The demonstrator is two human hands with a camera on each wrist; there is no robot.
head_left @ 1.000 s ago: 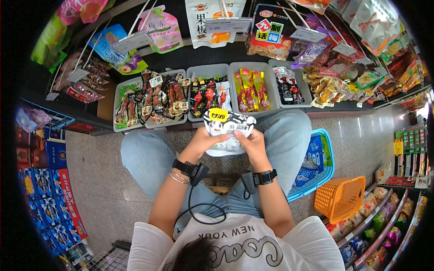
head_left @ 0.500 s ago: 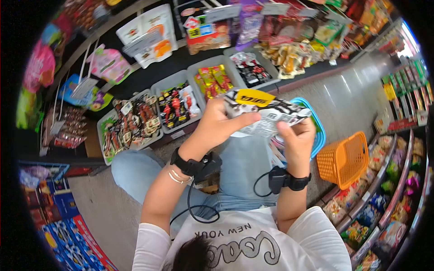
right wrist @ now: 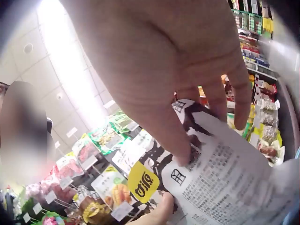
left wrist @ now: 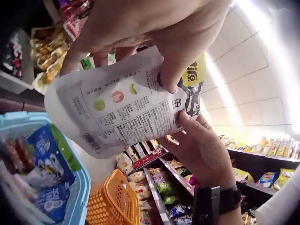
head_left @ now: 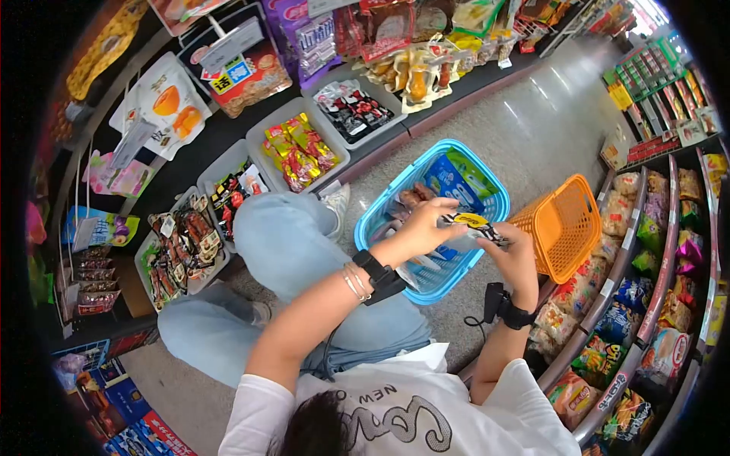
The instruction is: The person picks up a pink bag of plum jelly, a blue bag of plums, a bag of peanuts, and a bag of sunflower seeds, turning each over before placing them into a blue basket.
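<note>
A white snack pouch (head_left: pixel 479 223) with black patterning and a yellow label is held by both hands above a blue basket (head_left: pixel 437 293). My left hand (head_left: pixel 417 231) grips one side of its labelled end, thumb on the printed back. On the other side, my right hand (head_left: pixel 518 257) pinches it between thumb and fingers. The left wrist view has the back of the pouch (left wrist: pixel 119 105) tilted, covered in small print with a barcode. Its yellow label (right wrist: pixel 144 182) stands out in the right wrist view. Inside the basket lie blue packets (head_left: pixel 450 182) and other packaged food.
An orange basket (head_left: pixel 566 235) stands on the floor right of the blue one. Grey bins (head_left: pixel 346 163) of small wrapped snacks line the left shelf, under hanging pouches (head_left: pixel 163 102). Sloped racks of bagged snacks (head_left: pixel 635 296) run along the right.
Both hands have carried the pouch from in front of the bins rightward to over the blue basket. The head view has turned right, and the pouch is now seen nearly edge-on.
</note>
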